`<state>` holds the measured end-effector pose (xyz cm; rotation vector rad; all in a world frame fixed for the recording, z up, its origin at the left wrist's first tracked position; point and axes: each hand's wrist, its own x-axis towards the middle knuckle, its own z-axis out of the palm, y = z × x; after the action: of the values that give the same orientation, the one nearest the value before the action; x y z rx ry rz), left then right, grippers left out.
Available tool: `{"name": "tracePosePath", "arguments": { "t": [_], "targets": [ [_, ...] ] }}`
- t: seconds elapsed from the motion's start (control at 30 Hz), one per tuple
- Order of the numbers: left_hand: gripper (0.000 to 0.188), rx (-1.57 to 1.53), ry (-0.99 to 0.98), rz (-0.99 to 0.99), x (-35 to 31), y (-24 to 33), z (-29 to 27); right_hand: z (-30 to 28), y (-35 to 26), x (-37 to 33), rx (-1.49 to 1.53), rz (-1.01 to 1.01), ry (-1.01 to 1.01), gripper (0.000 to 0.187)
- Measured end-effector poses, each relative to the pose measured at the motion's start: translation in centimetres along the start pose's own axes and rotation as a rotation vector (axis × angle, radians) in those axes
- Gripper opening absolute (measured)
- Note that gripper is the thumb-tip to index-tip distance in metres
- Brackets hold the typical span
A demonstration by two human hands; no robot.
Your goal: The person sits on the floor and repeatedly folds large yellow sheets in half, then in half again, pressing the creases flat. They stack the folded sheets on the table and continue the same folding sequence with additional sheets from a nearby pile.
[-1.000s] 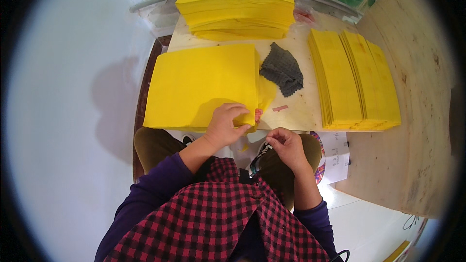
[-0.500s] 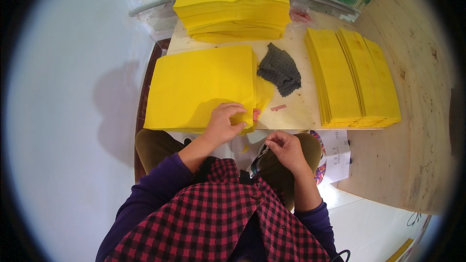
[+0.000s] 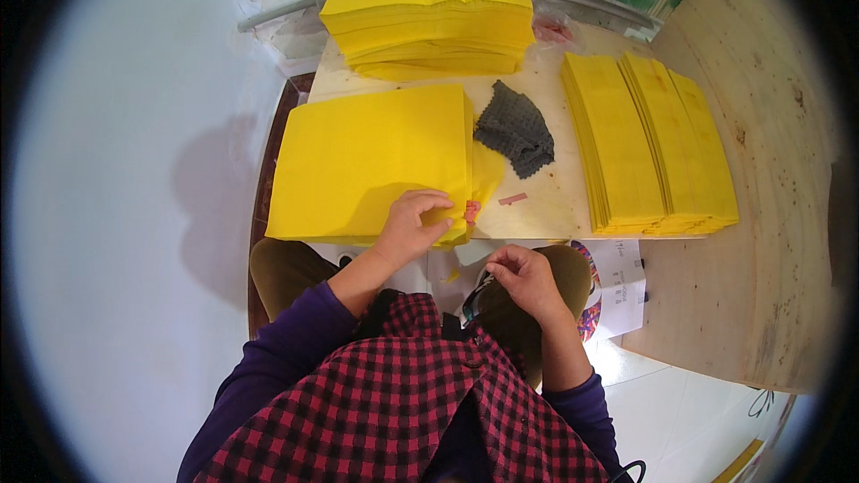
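A thick stack of yellow sheets (image 3: 367, 148), soft and cloth-like, lies at the table's near left. My left hand (image 3: 412, 225) rests on its near right corner, with thumb and fingers curved but apart and nothing seen between them. Small pinkish-red pieces (image 3: 472, 212) show just beside those fingertips, at the stack's right edge. Over my right thigh, just off the table's front edge, hovers my right hand (image 3: 530, 279). Its fingers are curled and pinched toward the thumb; whatever they may hold is too small to make out.
Behind stands a taller pile of yellow sheets (image 3: 429, 18). A crumpled dark grey cloth (image 3: 517, 130) and a small pink strip (image 3: 513, 199) lie mid-table. Folded yellow bundles (image 3: 649, 143) line the right, near a wooden panel (image 3: 752, 170). A white printed box (image 3: 622, 286) stands below.
My right hand has shifted very slightly to the left. My left hand and the yellow stacks look the same.
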<state>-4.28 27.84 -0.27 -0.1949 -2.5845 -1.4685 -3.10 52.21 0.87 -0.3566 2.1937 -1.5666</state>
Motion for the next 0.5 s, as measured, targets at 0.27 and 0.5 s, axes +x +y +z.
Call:
{"name": "tracePosePath", "arguments": {
  "t": [0.27,0.5],
  "targets": [
    [0.021,-0.1,0.076,-0.007,-0.4,-1.4,0.5,0.0,-0.3,-0.1,-0.012,-0.006,-0.015,0.012],
    [0.02,-0.182,0.185,-0.199,-0.1,-0.6,-0.6,0.3,-3.1,0.8,0.008,0.016,0.009,0.013]
  ]
}}
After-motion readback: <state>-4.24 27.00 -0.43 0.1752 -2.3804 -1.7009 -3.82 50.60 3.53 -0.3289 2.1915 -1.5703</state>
